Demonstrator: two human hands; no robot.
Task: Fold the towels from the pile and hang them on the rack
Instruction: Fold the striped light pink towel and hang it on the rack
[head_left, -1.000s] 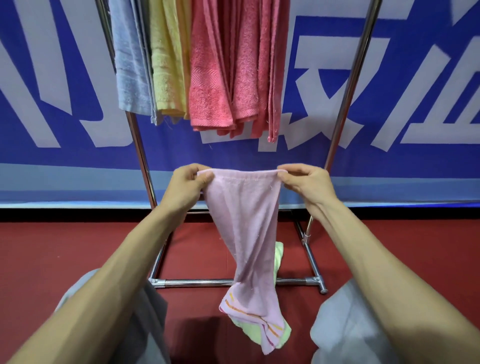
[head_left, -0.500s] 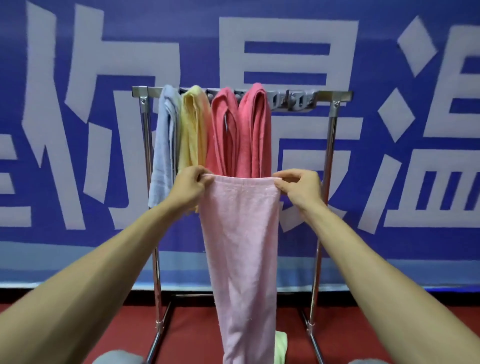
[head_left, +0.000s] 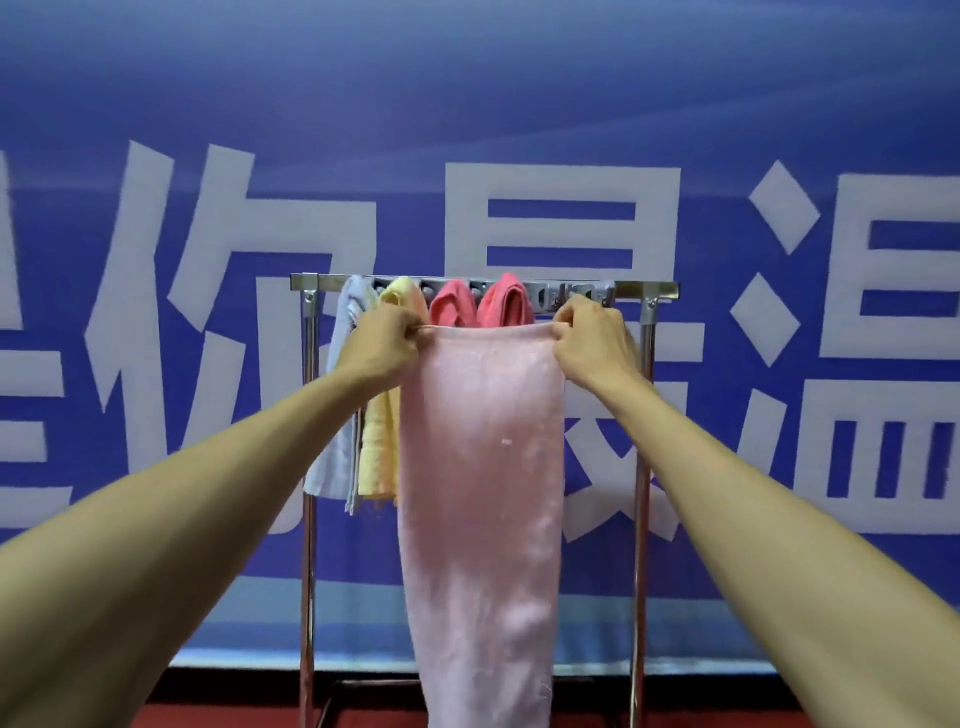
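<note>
Blue banner (head_left: 467, 104) with big white characters fills the whole background. Left arm (head_left: 182, 519) and right arm (head_left: 779, 519) are bare and reach forward and up from the lower corners.

Pink towel (head_left: 483, 467) hangs as one long narrow fold between them, centre frame, in front of the rack (head_left: 641, 519). Its top edge is pulled flat and sits just below the top bar, not over it yet. Its bottom end runs out of frame.

Rack is chrome, with two posts and a top bar, and stands close against the banner. Red floor (head_left: 234, 712) shows as a thin strip along the bottom.

Four towels are already draped over the bar, side by side on its left and middle part:
- Blue towel (head_left: 337, 415) is furthest left.
- Yellow towel (head_left: 379, 452) is next to it.
- Coral towel (head_left: 452, 309) and second coral towel (head_left: 506, 304) follow, with their lower parts hidden behind the pink towel.

Grey clips (head_left: 550, 296) line the bar, clearest to the right of the coral pair.

Left hand (head_left: 384, 338) pinches the pink towel's top left corner, fingers curled, in front of the yellow towel. Right hand (head_left: 592, 338) pinches the top right corner, knuckles up, just under the bar and near the right post. Both hands are level, with the towel edge taut between them.

Small white speck (head_left: 506, 441) sits on the pink towel's front.
</note>
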